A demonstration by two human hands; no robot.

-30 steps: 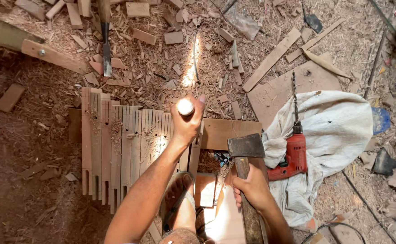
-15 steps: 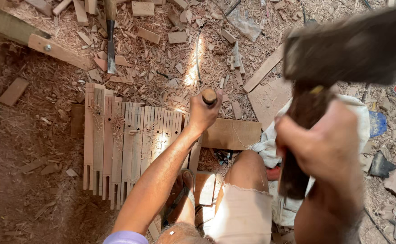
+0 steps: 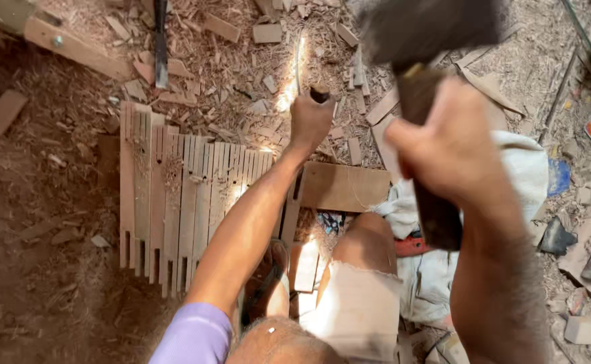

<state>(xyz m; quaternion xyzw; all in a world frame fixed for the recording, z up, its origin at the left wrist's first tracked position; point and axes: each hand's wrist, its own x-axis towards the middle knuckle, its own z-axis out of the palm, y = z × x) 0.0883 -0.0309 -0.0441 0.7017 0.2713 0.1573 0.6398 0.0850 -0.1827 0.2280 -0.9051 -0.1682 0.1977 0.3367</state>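
My left hand [image 3: 311, 121] is closed around the handle of an upright chisel [image 3: 319, 93], held over a narrow wooden slat [image 3: 292, 209] on the ground. My right hand [image 3: 454, 145] grips the dark wooden handle of a hammer [image 3: 430, 40], raised high and close to the camera, its heavy head blurred at the top of the view. A row of several slotted wooden slats [image 3: 174, 202] lies side by side to the left of my left arm. A flat wooden board [image 3: 346, 187] lies just right of the chisel.
Wood chips and offcuts [image 3: 241, 40] litter the dirt floor. A white cloth [image 3: 524, 168] with a red power drill [image 3: 413, 246] partly hidden lies to the right. A long timber with a bolt [image 3: 73, 47] sits top left. My bent knee [image 3: 369, 236] and sandalled foot [image 3: 268, 276] are below.
My right hand has swung the hammer up from beside my knee to high in front of the camera. The left hand keeps the chisel upright in nearly the same place.
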